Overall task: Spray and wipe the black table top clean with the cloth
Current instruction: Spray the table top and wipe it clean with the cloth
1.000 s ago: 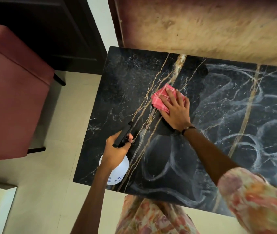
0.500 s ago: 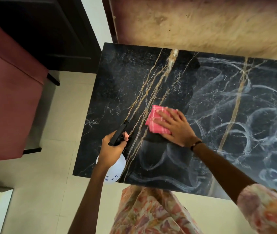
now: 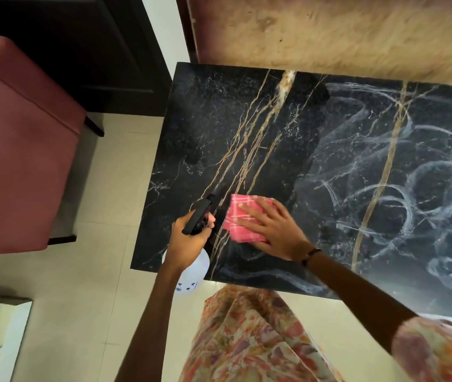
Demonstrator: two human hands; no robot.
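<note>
Pressing flat, fingers spread, the right hand [image 3: 277, 234] has slid the cloth [image 3: 242, 220] nearer the left hand [image 3: 187, 241], whose grip stays curled round the sprayer [image 3: 198, 217] over the surface [image 3: 246, 128].

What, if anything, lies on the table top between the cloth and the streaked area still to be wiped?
Nothing visible. The right hand presses the pink cloth flat on the black table top; the white streaks to its right lie on bare surface. The spray bottle sits in the left hand, on the other side.
</note>
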